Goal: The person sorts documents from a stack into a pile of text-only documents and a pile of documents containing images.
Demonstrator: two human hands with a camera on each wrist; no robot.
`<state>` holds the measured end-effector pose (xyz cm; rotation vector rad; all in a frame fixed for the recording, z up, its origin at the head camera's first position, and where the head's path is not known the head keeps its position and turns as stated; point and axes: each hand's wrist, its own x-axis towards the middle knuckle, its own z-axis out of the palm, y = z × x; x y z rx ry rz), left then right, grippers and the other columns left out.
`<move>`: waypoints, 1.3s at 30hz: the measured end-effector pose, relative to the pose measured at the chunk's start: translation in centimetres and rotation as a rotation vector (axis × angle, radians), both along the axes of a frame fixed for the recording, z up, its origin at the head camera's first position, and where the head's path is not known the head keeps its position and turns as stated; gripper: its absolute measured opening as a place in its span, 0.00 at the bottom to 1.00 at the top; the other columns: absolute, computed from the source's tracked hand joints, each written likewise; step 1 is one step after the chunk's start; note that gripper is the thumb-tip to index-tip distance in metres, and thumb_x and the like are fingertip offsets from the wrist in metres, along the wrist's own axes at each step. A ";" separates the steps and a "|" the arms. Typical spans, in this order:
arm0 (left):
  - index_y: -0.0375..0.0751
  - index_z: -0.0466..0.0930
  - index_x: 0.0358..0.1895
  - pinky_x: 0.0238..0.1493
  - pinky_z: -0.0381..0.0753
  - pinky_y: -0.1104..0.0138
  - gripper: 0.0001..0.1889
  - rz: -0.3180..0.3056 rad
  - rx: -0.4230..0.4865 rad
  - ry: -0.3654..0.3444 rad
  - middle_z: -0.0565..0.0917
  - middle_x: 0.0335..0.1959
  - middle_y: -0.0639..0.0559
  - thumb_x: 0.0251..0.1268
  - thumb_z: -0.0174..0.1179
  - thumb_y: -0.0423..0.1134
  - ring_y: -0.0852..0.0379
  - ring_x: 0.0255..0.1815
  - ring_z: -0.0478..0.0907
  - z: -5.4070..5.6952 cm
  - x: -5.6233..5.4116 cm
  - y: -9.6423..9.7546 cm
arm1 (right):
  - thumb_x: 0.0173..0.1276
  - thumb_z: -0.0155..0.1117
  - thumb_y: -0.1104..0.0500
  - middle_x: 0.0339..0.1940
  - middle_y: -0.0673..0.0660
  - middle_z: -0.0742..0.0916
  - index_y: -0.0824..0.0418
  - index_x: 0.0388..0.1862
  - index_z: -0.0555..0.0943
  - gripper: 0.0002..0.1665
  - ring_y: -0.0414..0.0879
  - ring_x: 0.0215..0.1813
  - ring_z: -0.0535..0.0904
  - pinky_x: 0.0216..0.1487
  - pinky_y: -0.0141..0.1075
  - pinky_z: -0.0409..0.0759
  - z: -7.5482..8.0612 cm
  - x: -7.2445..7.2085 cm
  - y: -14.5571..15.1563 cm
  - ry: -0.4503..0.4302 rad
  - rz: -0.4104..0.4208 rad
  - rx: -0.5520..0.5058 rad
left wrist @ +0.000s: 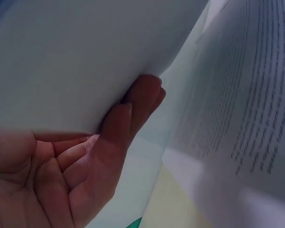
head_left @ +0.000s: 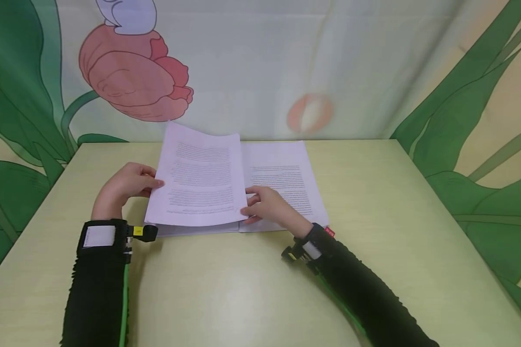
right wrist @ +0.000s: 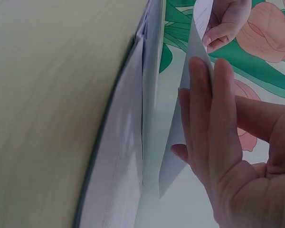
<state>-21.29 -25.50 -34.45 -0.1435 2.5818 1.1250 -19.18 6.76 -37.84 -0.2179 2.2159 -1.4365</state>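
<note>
An open book (head_left: 282, 188) with printed text lies on the table, and a sheet (head_left: 199, 164) on its left side is raised, its lower edge bowed above the pages beneath. My left hand (head_left: 132, 185) pinches this sheet at its left edge, thumb on the printed face. In the left wrist view, fingers of the left hand (left wrist: 99, 152) show along the sheet's edge. My right hand (head_left: 267, 207) holds the opposite edge near the book's middle. In the right wrist view, the right hand (right wrist: 218, 128) has long fingers along the sheet (right wrist: 173, 161), the thumb partly hidden behind them.
The book lies on a pale wooden table (head_left: 226, 289) whose far edge meets a curtain (head_left: 260, 72) printed with flowers and leaves. Each forearm wears a black sleeve with a wrist camera (head_left: 143, 233); a green cable runs along each sleeve.
</note>
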 end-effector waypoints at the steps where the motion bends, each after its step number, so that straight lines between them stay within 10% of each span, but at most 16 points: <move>1: 0.29 0.71 0.57 0.47 0.78 0.58 0.21 0.002 -0.010 -0.007 0.78 0.49 0.34 0.66 0.57 0.40 0.49 0.38 0.80 -0.1 0.0 -0.1 | 0.59 0.67 0.67 0.45 0.62 0.85 0.64 0.69 0.65 0.38 0.47 0.27 0.86 0.35 0.36 0.85 -0.1 0.0 -0.1 0.000 0.004 0.013; 18: 0.24 0.66 0.60 0.41 0.81 0.60 0.25 0.005 -0.105 -0.043 0.76 0.50 0.30 0.65 0.57 0.36 0.47 0.37 0.82 -0.1 0.4 0.1 | 0.57 0.70 0.66 0.43 0.59 0.85 0.62 0.68 0.66 0.40 0.44 0.30 0.86 0.35 0.35 0.85 -1.0 0.3 -0.7 -0.011 0.081 0.086; 25: 0.23 0.59 0.66 0.51 0.78 0.49 0.34 -0.026 -0.149 -0.120 0.72 0.55 0.27 0.65 0.59 0.44 0.38 0.47 0.79 0.1 0.6 -0.2 | 0.58 0.70 0.60 0.41 0.55 0.86 0.63 0.62 0.73 0.32 0.41 0.36 0.84 0.38 0.30 0.81 -0.8 0.6 -0.4 0.142 0.154 0.243; 39: 0.22 0.73 0.57 0.49 0.75 0.48 0.32 -0.313 -0.351 -0.168 0.73 0.55 0.30 0.68 0.52 0.53 0.38 0.52 0.69 1.0 1.2 1.5 | 0.63 0.66 0.55 0.38 0.54 0.86 0.64 0.56 0.79 0.24 0.39 0.30 0.80 0.31 0.27 0.75 -0.4 1.1 -0.4 0.234 0.257 0.334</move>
